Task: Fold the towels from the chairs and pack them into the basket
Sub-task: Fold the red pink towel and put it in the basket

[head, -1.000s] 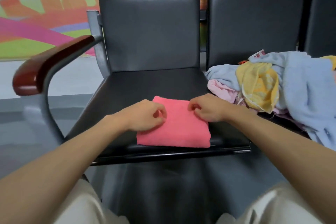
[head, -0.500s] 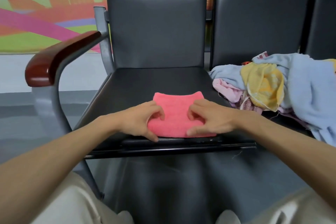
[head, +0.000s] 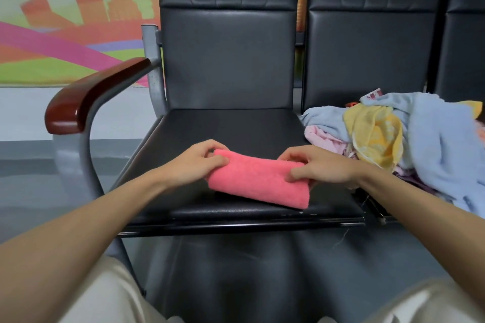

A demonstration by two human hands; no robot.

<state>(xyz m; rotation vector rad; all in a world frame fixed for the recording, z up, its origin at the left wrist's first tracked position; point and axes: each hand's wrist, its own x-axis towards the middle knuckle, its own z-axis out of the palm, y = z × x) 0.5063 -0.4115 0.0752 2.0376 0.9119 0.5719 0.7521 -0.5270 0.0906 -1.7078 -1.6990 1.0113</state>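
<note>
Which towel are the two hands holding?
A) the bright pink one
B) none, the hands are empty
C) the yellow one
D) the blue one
A: the left hand and the right hand each grip an end of the folded bright pink towel over the chair seat, while the blue towel and the yellow towel lie in a heap on the next chair.

The pink towel (head: 258, 182) is found to be soft, napped terry cloth, matt throughout. The chair seat (head: 231, 126) is covered in black leather-like upholstery, finely grained, with a dull sheen. The armrest (head: 97, 92) is finished in smooth, glossy red-brown wood. The frame (head: 151, 60) is made of grey metal, slightly scuffed. The heap of towels (head: 433, 144) is noted as fluffy, matt cloth.
</note>
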